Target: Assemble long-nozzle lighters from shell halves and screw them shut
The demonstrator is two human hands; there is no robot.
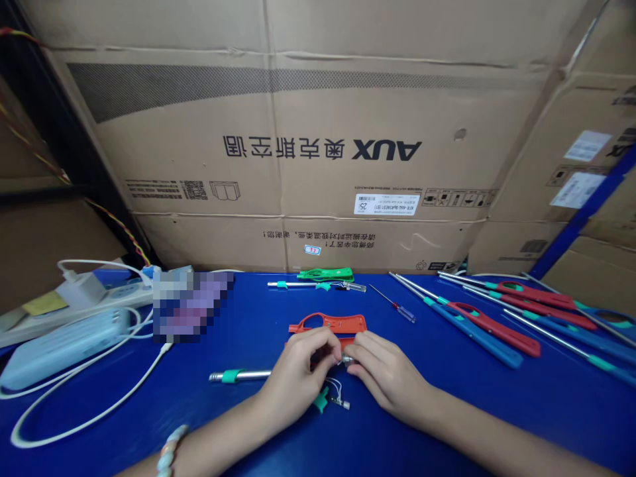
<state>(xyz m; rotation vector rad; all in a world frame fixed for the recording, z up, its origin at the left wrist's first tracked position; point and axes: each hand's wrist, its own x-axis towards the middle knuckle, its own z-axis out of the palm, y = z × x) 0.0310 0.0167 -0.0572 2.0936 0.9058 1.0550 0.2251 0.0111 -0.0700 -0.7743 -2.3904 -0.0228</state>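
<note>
Both of my hands meet at the middle of the blue table [248,430]. My left hand [298,374] is closed round the end of a metal tube with a teal collar [238,375] that lies pointing left. My right hand [385,374] pinches a small silver part [346,360] between thumb and forefinger, right against the left hand's fingers. Thin white wires with a teal piece and a small metal end [334,397] hang below the hands. A red plastic handle shell [330,323] lies flat just beyond my fingers.
Several finished long lighters with red and blue handles [497,324] lie at the right. A green shell [325,273], a metal tube [313,285] and a small screwdriver [395,305] lie behind. A power strip, charger and white cables [84,298] sit left. Cardboard boxes [318,152] wall the back.
</note>
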